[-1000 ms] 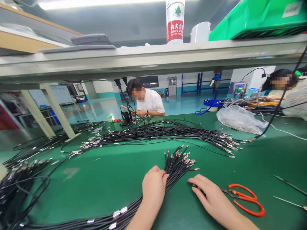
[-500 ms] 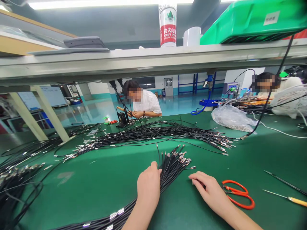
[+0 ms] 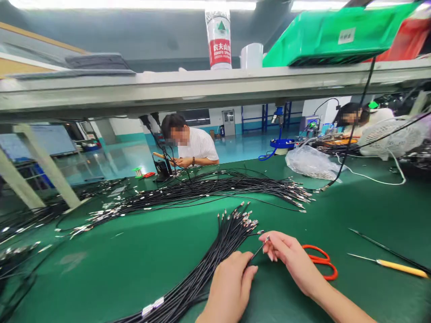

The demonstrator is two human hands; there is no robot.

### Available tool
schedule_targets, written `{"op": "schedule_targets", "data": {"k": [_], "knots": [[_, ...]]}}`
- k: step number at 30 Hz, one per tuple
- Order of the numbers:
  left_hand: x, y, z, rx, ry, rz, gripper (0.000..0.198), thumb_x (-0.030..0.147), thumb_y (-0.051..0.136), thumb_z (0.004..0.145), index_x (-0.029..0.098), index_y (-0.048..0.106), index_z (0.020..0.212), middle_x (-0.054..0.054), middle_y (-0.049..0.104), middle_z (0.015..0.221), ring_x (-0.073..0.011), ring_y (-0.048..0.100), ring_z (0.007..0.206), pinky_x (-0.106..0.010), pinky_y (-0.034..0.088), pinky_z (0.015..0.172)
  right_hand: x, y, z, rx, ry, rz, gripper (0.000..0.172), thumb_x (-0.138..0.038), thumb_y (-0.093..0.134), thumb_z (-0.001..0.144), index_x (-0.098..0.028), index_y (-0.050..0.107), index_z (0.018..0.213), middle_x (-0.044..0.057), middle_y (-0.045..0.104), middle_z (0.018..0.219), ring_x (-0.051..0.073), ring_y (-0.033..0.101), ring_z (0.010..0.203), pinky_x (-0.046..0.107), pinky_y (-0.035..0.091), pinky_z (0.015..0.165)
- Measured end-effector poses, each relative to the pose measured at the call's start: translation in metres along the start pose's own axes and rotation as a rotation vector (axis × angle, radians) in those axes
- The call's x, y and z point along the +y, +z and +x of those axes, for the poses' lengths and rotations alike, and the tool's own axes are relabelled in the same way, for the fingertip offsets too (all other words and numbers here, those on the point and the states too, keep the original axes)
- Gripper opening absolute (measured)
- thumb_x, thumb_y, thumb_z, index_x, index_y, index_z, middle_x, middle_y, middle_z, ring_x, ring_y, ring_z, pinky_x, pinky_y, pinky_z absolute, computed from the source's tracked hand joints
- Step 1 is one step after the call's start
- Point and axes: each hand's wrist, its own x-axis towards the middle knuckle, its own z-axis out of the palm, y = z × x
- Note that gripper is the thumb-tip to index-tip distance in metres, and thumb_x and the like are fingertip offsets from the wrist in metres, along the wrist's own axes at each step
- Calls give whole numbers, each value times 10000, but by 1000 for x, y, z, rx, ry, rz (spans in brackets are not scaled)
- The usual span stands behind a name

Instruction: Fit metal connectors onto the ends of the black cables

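Observation:
A single black cable [image 3: 257,252] runs between my two hands near the front of the bench. My left hand [image 3: 230,285] is closed around it, thumb and forefinger pinching it. At the cable's metal-tipped end, my right hand [image 3: 292,260] pinches with its fingertips. Beside my left hand lies a bundle of black cables [image 3: 198,269], its metal ends fanned out toward the back and white labels wrapped around it nearer the front. Red-handled scissors [image 3: 328,264] rest just right of my right hand, which partly hides them.
Across the green bench [image 3: 111,269] stretches a longer cable bundle [image 3: 215,184]. A yellow-handled pick [image 3: 400,268] lies at right, a plastic bag [image 3: 311,161] behind. A shelf [image 3: 188,85] spans overhead with a green bin [image 3: 323,40]. A person [image 3: 198,143] works opposite.
My left hand has left the bundle and moved right and nearer, now holding one cable. My right hand has closed on that cable's end. The view has shifted slightly right.

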Motion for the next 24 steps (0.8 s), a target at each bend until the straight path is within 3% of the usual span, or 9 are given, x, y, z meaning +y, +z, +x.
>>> {"op": "schedule_targets", "data": {"k": [5,9,13,17,22,24], "knots": [[20,8,1,43,-68,-318,241,203,483,807,213,619,1005,-39,610,834,-153,555,745,-246,425,671,-14,3,-10,13,10,37,355,-477,498,816,-148,620,761,-3,531,600,108,442,532,248,341,535],[27,6,3,54,-188,-540,160,233,526,776,192,673,825,-28,630,768,-138,541,681,-229,409,626,-20,6,-14,-45,46,52,382,-492,456,831,-148,618,799,4,542,611,115,451,534,254,350,540],[23,7,4,34,-293,-601,168,249,521,763,150,648,714,-5,560,612,-113,491,554,-222,375,535,-19,3,-12,-21,56,-134,357,-468,461,829,-170,526,643,-27,476,560,109,405,521,248,315,530],[20,8,6,-32,-421,-747,152,231,491,760,123,588,713,13,516,545,-85,427,446,-205,311,445,-18,2,-12,8,14,-301,397,-425,461,832,-189,379,524,-49,369,521,108,355,537,242,278,533],[26,2,7,-77,-455,-963,217,250,624,697,117,643,868,5,551,647,-75,403,551,-197,290,516,-24,7,-20,-9,12,-271,403,-446,442,834,-199,366,524,-48,362,511,115,353,533,248,282,540],[28,0,7,-86,-450,-975,231,289,650,689,121,661,847,14,530,635,-73,377,551,-203,274,521,-27,9,-24,-24,11,-265,406,-464,439,830,-202,368,527,-46,369,513,118,359,533,250,285,540]]}}
